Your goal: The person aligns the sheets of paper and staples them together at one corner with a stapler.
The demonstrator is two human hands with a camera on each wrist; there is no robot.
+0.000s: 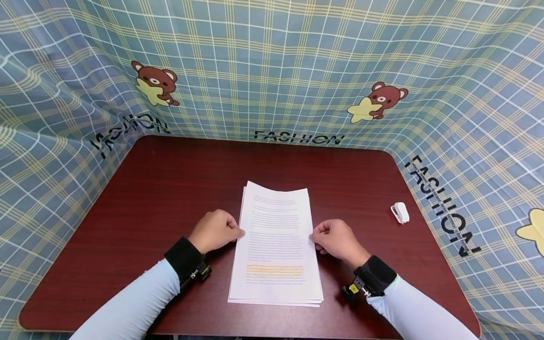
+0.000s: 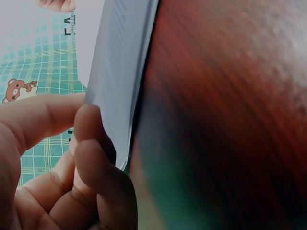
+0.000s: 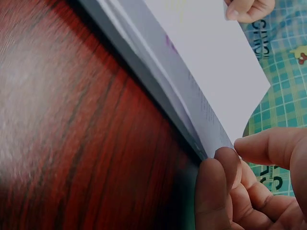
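Observation:
A stack of printed paper sheets (image 1: 276,245) lies in the middle of the table, its edges slightly fanned. Orange highlighting crosses several lines low on the top page, and the far edge bows upward at its corners. My left hand (image 1: 216,230) pinches the left long edge between thumb and fingers. On the opposite edge, my right hand (image 1: 335,240) pinches at about the same height. In the right wrist view, the fingertips (image 3: 211,184) sit under the paper's side while the thumb is on top. The left wrist view shows the lifted side of the paper (image 2: 117,72) above the tabletop.
A small white stapler (image 1: 400,212) lies toward the table's right edge. The dark red wooden table (image 1: 178,174) has rounded corners. Plaid cloth (image 1: 272,71) with bears and lettering hangs behind it and along both sides.

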